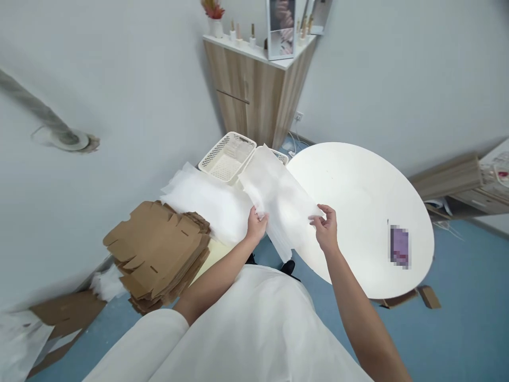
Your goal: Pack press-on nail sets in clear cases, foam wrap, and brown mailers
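A thin white translucent sheet, perhaps a foam bag [274,183], hangs between my two hands, partly over the round table's edge. My left hand [257,223] pinches its near left corner, fingers closed. At its right corner, my right hand [325,225] grips the edge between thumb and fingers. To the left of my left hand lies a pile of similar white sheets [210,199]. Beside that pile is a stack of flat brown cardboard box blanks [157,249].
A white round table [358,180] stands at the right, with a blurred purple item [400,246] on it. White plastic baskets [226,159] sit behind the sheets. A wooden cabinet [250,79] fills the corner. Cardboard [66,313] lies on the floor at lower left.
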Action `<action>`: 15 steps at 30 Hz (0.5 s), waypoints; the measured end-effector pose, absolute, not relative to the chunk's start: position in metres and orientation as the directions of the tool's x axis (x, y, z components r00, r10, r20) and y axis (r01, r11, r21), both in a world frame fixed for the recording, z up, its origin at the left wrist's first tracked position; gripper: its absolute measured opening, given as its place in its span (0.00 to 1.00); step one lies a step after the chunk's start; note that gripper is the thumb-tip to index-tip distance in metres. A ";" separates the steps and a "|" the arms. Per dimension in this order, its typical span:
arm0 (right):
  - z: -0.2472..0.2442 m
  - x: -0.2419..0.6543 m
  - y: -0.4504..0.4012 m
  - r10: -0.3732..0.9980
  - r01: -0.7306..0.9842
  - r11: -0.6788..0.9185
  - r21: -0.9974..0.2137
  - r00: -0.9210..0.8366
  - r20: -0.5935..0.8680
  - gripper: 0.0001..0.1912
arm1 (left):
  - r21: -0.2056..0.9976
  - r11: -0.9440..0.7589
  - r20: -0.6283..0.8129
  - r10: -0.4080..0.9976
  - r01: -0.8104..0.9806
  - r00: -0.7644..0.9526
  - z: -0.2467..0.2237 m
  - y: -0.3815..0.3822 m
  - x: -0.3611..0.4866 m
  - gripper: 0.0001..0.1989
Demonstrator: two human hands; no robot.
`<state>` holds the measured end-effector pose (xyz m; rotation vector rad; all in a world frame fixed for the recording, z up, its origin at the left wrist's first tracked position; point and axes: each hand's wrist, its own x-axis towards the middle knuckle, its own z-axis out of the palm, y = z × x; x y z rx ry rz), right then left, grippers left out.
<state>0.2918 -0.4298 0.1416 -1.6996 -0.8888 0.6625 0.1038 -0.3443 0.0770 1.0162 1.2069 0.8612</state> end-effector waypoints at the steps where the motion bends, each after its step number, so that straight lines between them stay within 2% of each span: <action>1: 0.140 0.303 -0.442 0.825 0.250 -0.173 -0.953 0.566 -0.002 0.20 | 0.954 0.300 -0.298 0.932 0.019 0.207 0.079 -0.346 0.112 0.31; 7: 0.124 0.358 -0.511 0.825 0.289 -0.241 -0.927 0.564 -0.039 0.11 | 0.975 0.219 -0.217 0.883 0.042 0.417 0.085 -0.366 0.168 0.36; 12: 0.105 0.390 -0.558 0.739 0.139 -0.381 -0.914 0.640 -0.211 0.11 | 0.979 0.132 -0.195 0.835 0.155 0.515 0.076 -0.383 0.209 0.36; 15: 0.094 0.405 -0.582 0.701 0.061 -0.400 -0.914 0.663 -0.262 0.13 | 0.971 0.112 -0.213 0.806 0.210 0.553 0.069 -0.390 0.230 0.36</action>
